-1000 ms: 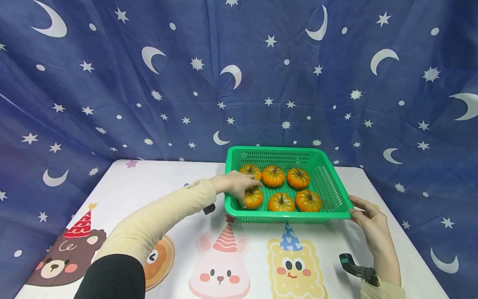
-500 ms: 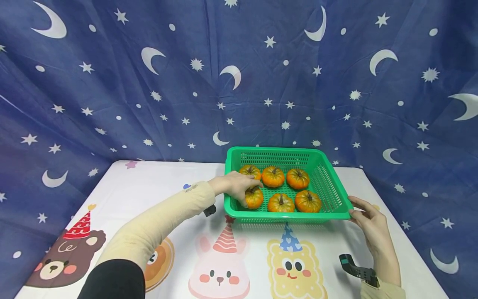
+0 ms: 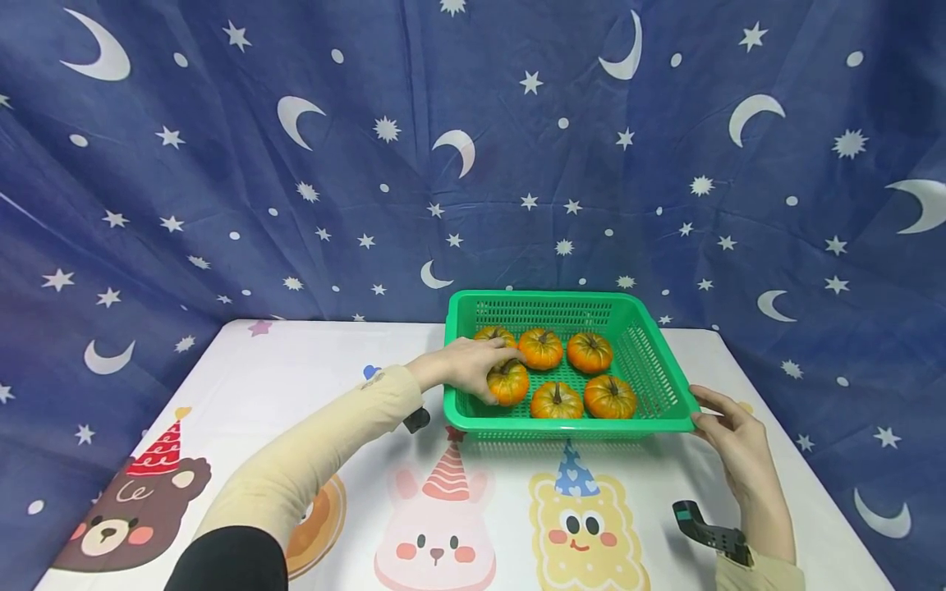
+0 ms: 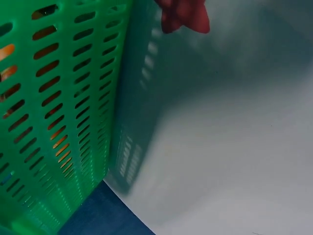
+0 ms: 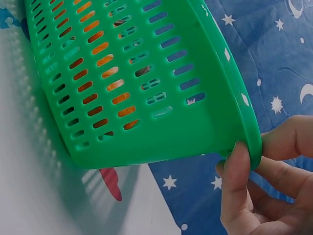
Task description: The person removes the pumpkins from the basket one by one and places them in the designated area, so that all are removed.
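A green plastic basket with slotted walls stands toward the back of the table and holds several small orange pumpkins. My left hand reaches over its left rim and grips the front-left pumpkin, its fingers partly hiding the fruit. Behind that hand sits another pumpkin, partly covered. At the front-right corner my right hand pinches the rim; the right wrist view shows thumb and fingers on either side of the basket edge. Only the slotted basket wall shows in the left wrist view, not the left hand.
More pumpkins, such as the front middle one and the back right one, sit close to the gripped one. A white tablecloth with cartoon animals covers the table. A blue star-patterned curtain hangs right behind the basket.
My left hand and the front-left pumpkin have shifted slightly right and back within the basket. My right hand stays on the rim, and the other pumpkins keep their places.
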### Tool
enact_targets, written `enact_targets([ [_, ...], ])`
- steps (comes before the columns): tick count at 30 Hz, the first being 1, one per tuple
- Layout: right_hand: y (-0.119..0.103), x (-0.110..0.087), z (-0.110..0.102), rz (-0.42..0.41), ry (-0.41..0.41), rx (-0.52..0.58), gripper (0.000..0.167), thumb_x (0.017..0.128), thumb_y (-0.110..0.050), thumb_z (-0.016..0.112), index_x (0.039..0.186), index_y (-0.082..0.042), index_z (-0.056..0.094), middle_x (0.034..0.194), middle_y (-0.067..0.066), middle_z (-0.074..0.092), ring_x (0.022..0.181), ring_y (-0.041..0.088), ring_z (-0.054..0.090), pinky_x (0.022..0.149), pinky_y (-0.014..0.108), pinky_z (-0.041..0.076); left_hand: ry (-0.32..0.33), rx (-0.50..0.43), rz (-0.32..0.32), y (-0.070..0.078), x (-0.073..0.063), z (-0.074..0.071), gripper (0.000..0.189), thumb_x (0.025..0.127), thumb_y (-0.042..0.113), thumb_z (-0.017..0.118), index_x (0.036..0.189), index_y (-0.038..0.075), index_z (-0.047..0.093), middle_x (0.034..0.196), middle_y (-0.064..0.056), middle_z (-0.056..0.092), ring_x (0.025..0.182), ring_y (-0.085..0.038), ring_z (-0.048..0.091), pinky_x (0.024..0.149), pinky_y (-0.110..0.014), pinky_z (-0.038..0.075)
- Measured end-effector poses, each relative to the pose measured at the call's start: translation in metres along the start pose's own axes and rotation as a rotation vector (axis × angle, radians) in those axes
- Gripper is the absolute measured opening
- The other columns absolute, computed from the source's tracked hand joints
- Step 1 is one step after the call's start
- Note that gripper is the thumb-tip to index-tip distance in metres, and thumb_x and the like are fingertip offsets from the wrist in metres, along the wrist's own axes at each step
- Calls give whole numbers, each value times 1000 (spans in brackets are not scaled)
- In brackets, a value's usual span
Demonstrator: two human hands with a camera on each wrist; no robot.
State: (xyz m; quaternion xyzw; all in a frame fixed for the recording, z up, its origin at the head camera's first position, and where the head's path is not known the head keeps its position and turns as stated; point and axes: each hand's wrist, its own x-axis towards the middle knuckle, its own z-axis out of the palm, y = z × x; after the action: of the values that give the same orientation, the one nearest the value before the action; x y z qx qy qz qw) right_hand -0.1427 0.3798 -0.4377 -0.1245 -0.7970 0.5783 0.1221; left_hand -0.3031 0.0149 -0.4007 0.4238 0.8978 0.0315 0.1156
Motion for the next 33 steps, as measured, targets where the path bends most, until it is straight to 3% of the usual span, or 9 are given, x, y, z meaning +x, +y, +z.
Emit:
enact_targets([
  [1, 1, 1, -1, 6, -12, -34, 48, 95, -13, 56, 140, -3, 47, 110, -13, 49, 86, 2, 54, 74, 12, 52, 12, -7, 0, 0, 0, 0, 80, 73, 43, 77, 144, 36, 39, 147, -4, 43, 117, -21, 57, 84, -38, 48],
  [5, 12, 7, -4, -10, 1, 27, 45, 93, -11, 59, 136, -5, 53, 109, -12, 52, 85, 5, 55, 72, 13, 53, 56, -42, 14, -1, 0, 1, 81, 74, 45, 76, 144, 36, 38, 140, -1, 46, 114, -18, 57, 80, -36, 48],
  [10, 24, 15, -7, -24, -7, -37, 46, 93, -16, 59, 138, -6, 52, 111, -12, 52, 88, 6, 54, 74, 14, 53, 111, -93, 34, -2, -1, 1, 82, 74, 42, 78, 145, 35, 38, 135, 0, 48, 113, -16, 54, 78, -33, 47],
  [15, 48, 27, -12, -37, -12, 73, 44, 90, -12, 65, 134, -10, 57, 112, -8, 54, 85, 10, 55, 70, 16, 54, 136, -123, 44, -2, -3, 2, 83, 73, 39, 79, 146, 34, 38, 128, 0, 48, 107, -16, 53, 73, -30, 45],
  [16, 50, 28, -12, -44, -24, 47, 45, 91, -14, 64, 135, -10, 56, 112, -9, 53, 86, 9, 55, 71, 15, 54, 142, -128, 46, -2, -3, 2, 83, 73, 38, 80, 145, 33, 38, 127, 0, 48, 106, -16, 53, 73, -30, 45],
  [23, 33, 16, -9, -43, -37, 95, 45, 92, -14, 63, 135, -6, 54, 111, -10, 53, 86, 6, 56, 71, 15, 54, 170, -164, 49, -2, -5, 1, 83, 73, 35, 79, 145, 35, 38, 134, 0, 45, 116, -17, 48, 82, -32, 47],
  [33, 34, 18, -6, 7, -3, -57, 48, 94, -21, 60, 140, -10, 49, 117, -11, 49, 90, 4, 56, 75, 13, 53, 218, -188, 76, -4, -9, -6, 84, 71, 33, 78, 145, 32, 39, 125, -1, 45, 108, -16, 46, 80, -30, 46],
])
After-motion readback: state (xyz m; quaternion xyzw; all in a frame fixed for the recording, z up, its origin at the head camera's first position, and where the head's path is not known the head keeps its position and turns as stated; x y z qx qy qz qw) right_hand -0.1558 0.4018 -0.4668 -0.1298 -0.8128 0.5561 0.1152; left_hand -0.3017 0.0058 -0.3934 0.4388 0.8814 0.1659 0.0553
